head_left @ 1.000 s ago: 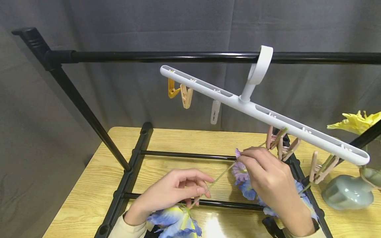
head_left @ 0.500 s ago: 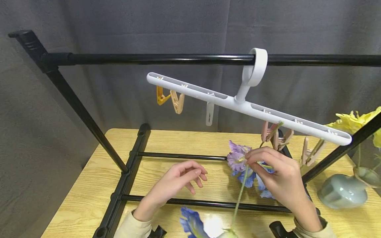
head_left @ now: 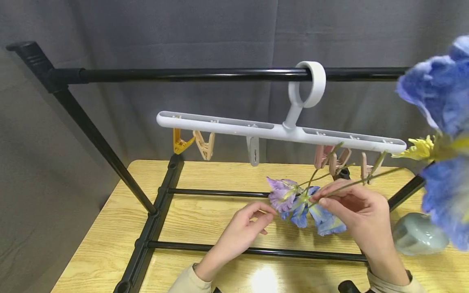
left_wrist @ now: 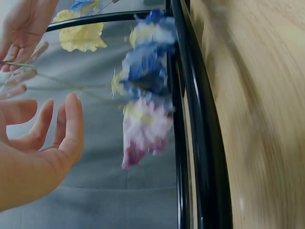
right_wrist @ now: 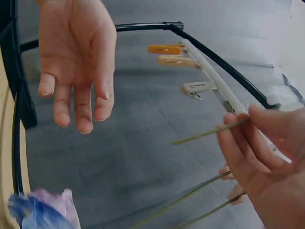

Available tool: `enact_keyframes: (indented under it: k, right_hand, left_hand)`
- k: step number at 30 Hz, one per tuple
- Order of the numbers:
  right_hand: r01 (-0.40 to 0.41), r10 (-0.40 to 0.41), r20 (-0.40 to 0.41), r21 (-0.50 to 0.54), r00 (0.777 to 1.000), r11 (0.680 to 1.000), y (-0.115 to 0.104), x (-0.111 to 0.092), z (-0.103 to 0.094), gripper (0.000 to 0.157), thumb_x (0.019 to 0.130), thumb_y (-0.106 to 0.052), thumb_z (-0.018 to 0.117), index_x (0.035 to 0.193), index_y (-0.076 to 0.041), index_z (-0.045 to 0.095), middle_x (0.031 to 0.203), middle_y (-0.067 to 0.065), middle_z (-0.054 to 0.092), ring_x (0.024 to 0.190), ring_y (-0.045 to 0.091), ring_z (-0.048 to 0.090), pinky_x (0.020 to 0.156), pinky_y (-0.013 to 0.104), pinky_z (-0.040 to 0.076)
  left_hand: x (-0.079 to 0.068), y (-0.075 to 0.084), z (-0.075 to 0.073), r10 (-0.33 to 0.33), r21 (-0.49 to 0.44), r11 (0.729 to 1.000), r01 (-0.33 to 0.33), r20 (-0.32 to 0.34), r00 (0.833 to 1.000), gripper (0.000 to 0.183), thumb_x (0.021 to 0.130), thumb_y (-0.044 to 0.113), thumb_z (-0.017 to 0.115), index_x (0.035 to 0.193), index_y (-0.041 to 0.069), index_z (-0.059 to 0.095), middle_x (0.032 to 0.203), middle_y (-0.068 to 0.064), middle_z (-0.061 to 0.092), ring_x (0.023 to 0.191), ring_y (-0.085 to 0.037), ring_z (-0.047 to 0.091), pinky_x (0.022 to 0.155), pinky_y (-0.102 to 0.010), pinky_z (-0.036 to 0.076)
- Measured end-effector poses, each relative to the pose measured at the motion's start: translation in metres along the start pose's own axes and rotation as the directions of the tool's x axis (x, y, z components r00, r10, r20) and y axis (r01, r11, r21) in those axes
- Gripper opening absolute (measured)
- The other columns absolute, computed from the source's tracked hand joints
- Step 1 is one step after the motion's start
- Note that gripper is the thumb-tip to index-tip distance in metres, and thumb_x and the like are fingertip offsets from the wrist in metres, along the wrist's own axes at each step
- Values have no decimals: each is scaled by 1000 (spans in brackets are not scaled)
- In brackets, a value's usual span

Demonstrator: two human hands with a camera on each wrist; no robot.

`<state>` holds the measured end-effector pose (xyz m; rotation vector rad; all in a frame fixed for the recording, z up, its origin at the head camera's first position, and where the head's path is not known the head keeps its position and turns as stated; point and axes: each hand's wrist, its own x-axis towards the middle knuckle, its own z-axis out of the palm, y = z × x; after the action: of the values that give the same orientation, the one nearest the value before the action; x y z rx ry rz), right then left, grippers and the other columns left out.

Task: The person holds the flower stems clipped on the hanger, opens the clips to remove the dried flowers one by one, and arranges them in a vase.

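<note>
My right hand point(head_left: 360, 215) pinches the green stem point(right_wrist: 205, 134) of an artificial flower between thumb and fingers. The stem's bare end points left; its blue bloom point(head_left: 445, 93) looms close to the camera at the right edge. My left hand point(head_left: 242, 228) holds nothing, its fingers loosely bent near a purple flower point(head_left: 281, 196). Above the hands, a white clip hanger point(head_left: 227, 127) hangs by its ring from a black bar. Pink clips point(head_left: 322, 156) on its right half grip stems of the purple flower and blue flowers point(head_left: 327, 221). Orange point(head_left: 179, 143), beige point(head_left: 205, 147) and grey clips point(head_left: 253, 151) hang on its left.
A black rack point(head_left: 183, 75) stands on the wooden table point(head_left: 102, 244), with low crossbars under the hands. The grey-green vase point(head_left: 417, 234) is at the right, partly behind the blue bloom. A yellow flower point(head_left: 419, 148) shows above it. Behind hangs a grey curtain point(head_left: 183, 24).
The stem passed from the left hand to the right. Its blue bloom swung from the bottom up to the right edge. The left hand moved right, and the hanger turned and levelled.
</note>
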<state>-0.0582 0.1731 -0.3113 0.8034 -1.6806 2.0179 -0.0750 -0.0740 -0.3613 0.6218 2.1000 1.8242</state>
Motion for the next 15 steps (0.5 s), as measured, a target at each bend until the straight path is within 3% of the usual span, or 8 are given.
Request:
enact_keyframes:
  k: [4,7,11,15]
  right_hand:
    - [73,-70,-35,76,997,994,-3,-4,-4,18,83,37,56,98,25,57,102,23,72,92,28,74,79,31,62]
    - [102,-95,-71,113,993,988,-7,-8,-11,23,85,36,55,107,30,53,101,25,71,89,30,75,80,34,62]
    - [121,-99,-153,143,983,982,-14,-12,-23,26,87,37,49,112,33,49,95,28,72,85,31,75,77,34,63]
    - [157,-110,-258,170,960,973,-22,-14,-35,19,90,36,44,107,34,51,92,31,71,81,33,75,72,35,63]
  left_hand:
    - [4,-1,8,14,14,1000,-13,-24,1000,23,108,14,54,119,-2,65,121,-15,64,102,-12,63,84,-32,60]
    - [7,-2,12,29,49,998,-27,-48,998,23,108,16,55,119,0,66,121,-12,64,105,-14,62,86,-33,59]
    - [11,-3,15,57,95,994,-49,-84,995,21,107,17,56,118,3,66,123,-4,63,111,-17,59,90,-30,55]
    - [15,-2,19,84,97,992,-74,-97,992,20,107,17,57,119,5,67,123,-3,62,115,-19,58,94,-29,53]
